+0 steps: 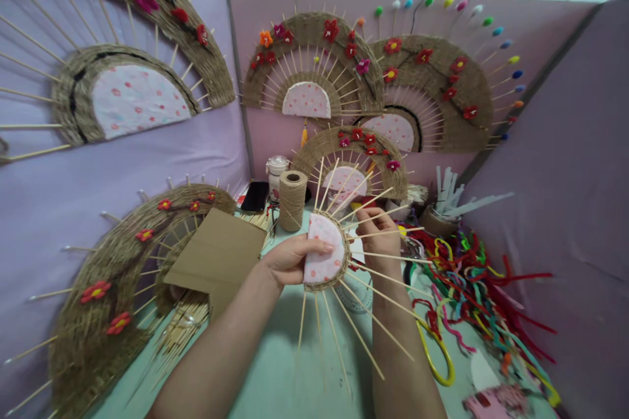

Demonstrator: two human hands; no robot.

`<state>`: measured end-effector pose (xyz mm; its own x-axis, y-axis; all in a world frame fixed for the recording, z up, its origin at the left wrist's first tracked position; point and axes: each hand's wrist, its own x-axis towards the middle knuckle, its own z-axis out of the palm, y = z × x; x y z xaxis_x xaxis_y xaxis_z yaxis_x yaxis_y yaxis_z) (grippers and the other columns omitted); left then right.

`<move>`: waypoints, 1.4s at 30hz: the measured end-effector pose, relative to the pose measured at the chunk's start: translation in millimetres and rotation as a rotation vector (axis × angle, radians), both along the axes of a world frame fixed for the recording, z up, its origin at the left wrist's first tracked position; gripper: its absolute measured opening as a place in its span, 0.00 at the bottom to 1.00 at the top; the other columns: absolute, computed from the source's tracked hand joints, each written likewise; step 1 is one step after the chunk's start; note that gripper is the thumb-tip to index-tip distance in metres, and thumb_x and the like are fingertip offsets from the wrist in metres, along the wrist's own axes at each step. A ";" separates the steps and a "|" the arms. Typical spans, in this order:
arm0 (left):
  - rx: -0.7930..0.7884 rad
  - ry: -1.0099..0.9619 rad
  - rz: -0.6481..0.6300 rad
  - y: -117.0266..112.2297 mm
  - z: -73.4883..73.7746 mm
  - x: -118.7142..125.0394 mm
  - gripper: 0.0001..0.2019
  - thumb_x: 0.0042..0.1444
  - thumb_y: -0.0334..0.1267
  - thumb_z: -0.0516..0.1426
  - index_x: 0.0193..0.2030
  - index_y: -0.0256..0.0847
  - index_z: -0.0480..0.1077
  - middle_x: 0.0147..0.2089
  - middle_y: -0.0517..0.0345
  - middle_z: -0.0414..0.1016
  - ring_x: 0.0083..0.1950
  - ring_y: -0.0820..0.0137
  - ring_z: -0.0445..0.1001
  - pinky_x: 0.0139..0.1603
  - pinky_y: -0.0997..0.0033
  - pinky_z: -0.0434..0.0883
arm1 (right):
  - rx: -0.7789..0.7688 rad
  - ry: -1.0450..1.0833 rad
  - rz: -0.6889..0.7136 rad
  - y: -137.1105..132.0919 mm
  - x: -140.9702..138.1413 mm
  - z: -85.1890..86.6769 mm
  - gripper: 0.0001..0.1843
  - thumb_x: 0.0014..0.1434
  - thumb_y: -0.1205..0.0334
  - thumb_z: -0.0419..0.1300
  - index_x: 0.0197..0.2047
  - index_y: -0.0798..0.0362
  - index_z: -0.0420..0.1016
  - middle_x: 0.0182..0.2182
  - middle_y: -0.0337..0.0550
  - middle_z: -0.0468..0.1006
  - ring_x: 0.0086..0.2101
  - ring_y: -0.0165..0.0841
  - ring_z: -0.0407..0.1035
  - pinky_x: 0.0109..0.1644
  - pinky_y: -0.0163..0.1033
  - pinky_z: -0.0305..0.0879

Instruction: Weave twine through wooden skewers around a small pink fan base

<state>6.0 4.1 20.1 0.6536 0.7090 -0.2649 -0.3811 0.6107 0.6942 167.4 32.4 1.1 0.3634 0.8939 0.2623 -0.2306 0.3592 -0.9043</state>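
Note:
My left hand (pixel 289 258) grips a half-round piece covered in pink floral cloth (pixel 324 262), thumb on its face. Thin wooden sticks (pixel 378 255) fan out from its curved edge, and a narrow band of twine (pixel 346 254) runs along that edge at the sticks' bases. Among the upper right sticks, my right hand (pixel 381 232) is closed in a pinch close to the edge. What its fingertips hold is too small to make out. Just behind the piece stands a spool of brown twine (pixel 293 206).
Finished twine fans with felt flowers (pixel 314 33) hang on the pink back panel. At left, brown cardboard (pixel 221 252) lies over loose sticks (pixel 184 321). Colourful pipe cleaners (pixel 472 294), yellow-handled scissors (pixel 445 366) and a holder of white glue sticks (pixel 439 219) are at right.

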 end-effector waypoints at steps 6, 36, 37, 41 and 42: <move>0.016 0.024 0.063 2.1 2.6 -5.6 0.11 0.39 0.26 0.64 0.33 0.30 0.73 0.28 0.51 0.78 0.27 0.69 0.75 0.31 0.71 0.71 | -0.018 -0.171 0.049 -8.6 30.6 2.3 0.12 0.46 0.55 0.67 0.28 0.53 0.73 0.20 0.33 0.67 0.21 0.25 0.55 0.25 0.32 0.51; 0.062 0.062 -0.162 -18.8 3.8 7.3 0.14 0.34 0.30 0.65 0.32 0.29 0.73 0.27 0.50 0.78 0.24 0.70 0.75 0.27 0.73 0.70 | 0.033 -0.292 0.039 -0.6 21.6 -5.0 0.06 0.46 0.59 0.66 0.25 0.52 0.76 0.24 0.36 0.73 0.27 0.30 0.63 0.33 0.36 0.59; 0.054 0.059 -0.180 -19.7 3.6 9.0 0.15 0.34 0.30 0.65 0.33 0.29 0.73 0.28 0.50 0.78 0.25 0.70 0.75 0.28 0.73 0.71 | 0.037 -0.289 0.037 -0.3 15.7 -5.3 0.07 0.47 0.58 0.65 0.25 0.52 0.75 0.23 0.36 0.72 0.27 0.30 0.63 0.32 0.36 0.58; 0.040 0.043 -0.140 -19.8 1.2 12.7 0.15 0.35 0.32 0.67 0.33 0.30 0.72 0.27 0.51 0.78 0.26 0.71 0.75 0.29 0.73 0.70 | 0.027 -0.255 0.037 2.3 -0.1 -7.9 0.08 0.50 0.55 0.63 0.27 0.51 0.74 0.24 0.36 0.72 0.25 0.29 0.62 0.30 0.35 0.58; 0.034 0.036 -0.110 -18.9 0.7 12.4 0.15 0.38 0.34 0.67 0.34 0.31 0.72 0.27 0.51 0.77 0.26 0.70 0.75 0.29 0.73 0.70 | 0.024 -0.253 0.026 3.3 -1.4 -8.6 0.09 0.50 0.55 0.63 0.28 0.52 0.74 0.24 0.37 0.72 0.25 0.29 0.62 0.30 0.35 0.58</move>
